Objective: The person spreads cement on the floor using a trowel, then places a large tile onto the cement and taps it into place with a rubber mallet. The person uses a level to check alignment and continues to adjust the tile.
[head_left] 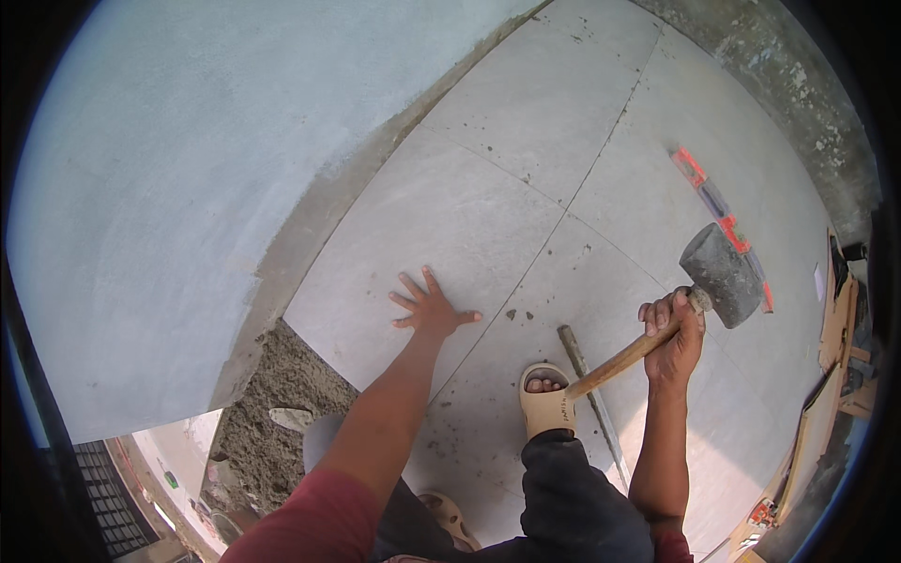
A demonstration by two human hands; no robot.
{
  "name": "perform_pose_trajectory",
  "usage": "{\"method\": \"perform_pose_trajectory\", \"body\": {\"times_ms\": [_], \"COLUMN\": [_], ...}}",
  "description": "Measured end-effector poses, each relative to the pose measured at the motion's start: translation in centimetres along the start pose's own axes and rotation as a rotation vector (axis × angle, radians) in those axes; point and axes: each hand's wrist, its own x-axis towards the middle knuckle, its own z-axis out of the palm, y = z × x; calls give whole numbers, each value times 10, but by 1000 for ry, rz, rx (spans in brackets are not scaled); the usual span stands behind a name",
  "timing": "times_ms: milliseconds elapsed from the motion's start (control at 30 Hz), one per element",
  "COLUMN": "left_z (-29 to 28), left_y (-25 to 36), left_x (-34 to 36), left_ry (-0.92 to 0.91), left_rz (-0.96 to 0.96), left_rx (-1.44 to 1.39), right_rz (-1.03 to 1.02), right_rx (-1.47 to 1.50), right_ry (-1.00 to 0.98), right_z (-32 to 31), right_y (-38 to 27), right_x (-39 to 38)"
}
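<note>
Fingers spread, my left hand (pixel 431 311) presses flat on a large grey floor tile (pixel 375 244) beside the wall. In my right hand (pixel 674 336) is a rubber mallet (pixel 725 274), gripped on its wooden handle just below the black head. The mallet is held up over the tiles, its handle end pointing toward my sandalled foot (pixel 546 399). Past the mallet head lies a red and grey spirit level (pixel 710 198), partly hidden by the head. A long metal bar (pixel 593 399) rests on the tiles between my foot and my right forearm.
Wet grey mortar (pixel 282 375) lies exposed at the tile's near-left edge, with a trowel-like piece (pixel 292 418) on it. A pale blue wall (pixel 206 169) rises at the left. Boards (pixel 835 357) lean along the right side. Small crumbs dot the tile joints.
</note>
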Motion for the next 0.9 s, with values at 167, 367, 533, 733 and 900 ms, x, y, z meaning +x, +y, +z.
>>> {"method": "perform_pose_trajectory", "body": {"times_ms": [167,367,533,733,900], "left_z": [-3,-5,-8,-7,-9], "left_y": [5,16,15,15,16], "left_x": [-4,-10,-8,-9,-3], "left_ry": [-15,-5,1,-8,-6], "left_rz": [-25,-67,-73,-91,-96], "left_rx": [39,47,38,45,41], "right_rz": [22,125,120,249,201], "right_rx": [-240,96,287,312,323], "right_ry": [185,574,695,592,713], "right_z": [-46,-111,-97,-62,-101], "right_y": [3,98,120,135,120], "right_x": [19,23,40,65,59]}}
